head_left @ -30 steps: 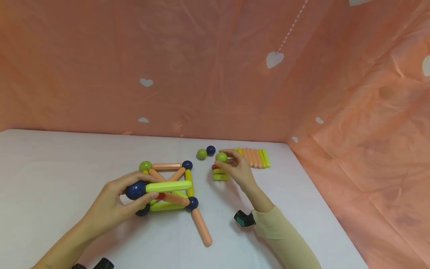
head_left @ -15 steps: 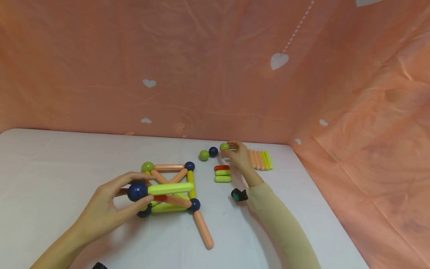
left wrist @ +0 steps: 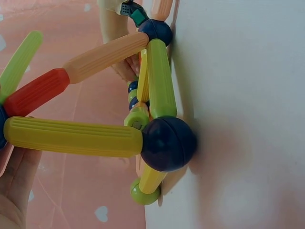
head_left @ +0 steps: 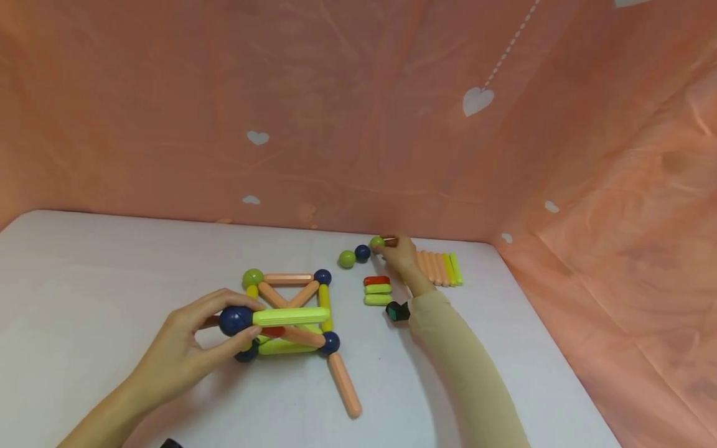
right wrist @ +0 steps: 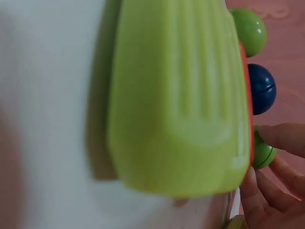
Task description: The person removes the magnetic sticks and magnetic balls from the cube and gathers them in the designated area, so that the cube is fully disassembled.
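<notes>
My left hand (head_left: pixel 193 345) pinches a dark blue ball (head_left: pixel 235 320) between thumb and fingers. The ball is the raised corner of a magnetic stick-and-ball frame; a yellow-green stick (head_left: pixel 291 316) juts right from it. In the left wrist view, a red stick (left wrist: pixel 40 92) and an olive-yellow stick (left wrist: pixel 76 137) also meet at that corner. At the back of the table, my right hand (head_left: pixel 401 256) pinches a green ball (head_left: pixel 377 243) beside a loose blue ball (head_left: pixel 362 252). In the right wrist view, thumb and fingers are on that green ball (right wrist: pixel 264 151).
Another loose green ball (head_left: pixel 346 259) lies left of the blue one. Short red and yellow-green sticks (head_left: pixel 378 290) lie in a small stack-like row. Longer peach and yellow sticks (head_left: pixel 439 269) line up at right. One peach stick (head_left: pixel 345 386) extends from the frame toward the front.
My right hand has carried the green ball from above the short sticks back to the row of loose balls. The left hand keeps hold of its blue ball. The head view has shifted slightly.
</notes>
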Demonstrator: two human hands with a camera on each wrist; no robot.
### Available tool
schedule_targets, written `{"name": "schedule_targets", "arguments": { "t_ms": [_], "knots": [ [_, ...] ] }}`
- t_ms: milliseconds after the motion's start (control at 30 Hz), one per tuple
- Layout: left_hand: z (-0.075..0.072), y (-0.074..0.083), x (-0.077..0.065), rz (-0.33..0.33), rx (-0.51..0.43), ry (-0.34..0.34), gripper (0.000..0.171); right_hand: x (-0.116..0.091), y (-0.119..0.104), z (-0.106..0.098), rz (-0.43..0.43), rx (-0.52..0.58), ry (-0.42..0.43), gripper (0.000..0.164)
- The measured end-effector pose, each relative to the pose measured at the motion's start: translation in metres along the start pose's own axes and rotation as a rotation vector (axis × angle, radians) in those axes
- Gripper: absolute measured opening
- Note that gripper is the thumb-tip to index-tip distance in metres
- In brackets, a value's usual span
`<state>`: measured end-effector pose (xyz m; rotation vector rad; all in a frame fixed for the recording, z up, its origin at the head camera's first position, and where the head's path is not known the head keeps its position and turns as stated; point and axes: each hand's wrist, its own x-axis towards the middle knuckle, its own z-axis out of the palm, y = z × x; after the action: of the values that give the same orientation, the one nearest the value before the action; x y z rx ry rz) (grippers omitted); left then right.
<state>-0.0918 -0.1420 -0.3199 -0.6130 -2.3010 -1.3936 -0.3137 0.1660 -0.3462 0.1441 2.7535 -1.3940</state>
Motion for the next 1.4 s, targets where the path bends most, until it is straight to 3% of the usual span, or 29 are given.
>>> {"name": "schedule_targets", "arguments": {
  "t_ms": [433,533,633,767,900,1100,1400],
  "knots": [
    [-0.002,0.0,0.003,-0.032,0.006,-0.012,0.034,-0.008,-0.005,-0.004,-0.024,0.013,0.017,0.051],
    [-0.003,-0.001,0.003,-0.033,0.006,-0.014,0.034,-0.02,-0.008,-0.003,-0.123,0.043,0.054,0.046],
    [-0.005,-0.002,0.002,-0.04,0.005,-0.016,0.033,-0.035,-0.012,-0.001,-0.269,0.079,0.04,0.038],
    [-0.006,-0.003,0.002,-0.056,0.006,-0.016,0.032,-0.056,-0.019,0.006,-0.426,0.099,-0.077,0.03],
    [-0.007,-0.004,0.003,-0.056,0.001,-0.015,0.031,-0.075,-0.026,0.015,-0.497,0.127,-0.207,0.028],
    [-0.008,-0.004,0.004,-0.064,0.004,-0.022,0.031,-0.105,-0.026,0.023,-0.508,0.122,-0.359,0.028],
    [-0.01,-0.004,0.005,-0.074,0.012,-0.032,0.03,-0.135,-0.008,0.023,-0.474,0.068,-0.493,0.031]
  ]
}}
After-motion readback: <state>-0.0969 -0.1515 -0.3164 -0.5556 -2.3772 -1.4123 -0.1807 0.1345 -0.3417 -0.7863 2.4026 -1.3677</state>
